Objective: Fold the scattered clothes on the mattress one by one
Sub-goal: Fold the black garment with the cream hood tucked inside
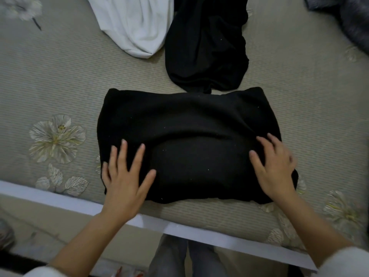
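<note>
A black garment [191,136], folded into a thick rectangle, lies on the beige flowered mattress [60,86] near its front edge. My left hand [125,174] rests flat on the garment's near left corner with fingers spread. My right hand [273,166] lies flat on the near right part, fingers straight and slightly blurred. Beyond the folded piece sits a crumpled black garment [205,43]. To its left lies a loose white garment [135,23]. A dark grey fuzzy garment [351,19] shows at the top right corner.
The mattress's white front edge [179,230] runs diagonally below my hands. My legs in grey trousers [179,258] stand against it. Embroidered flowers [56,138] mark the cover at left and right.
</note>
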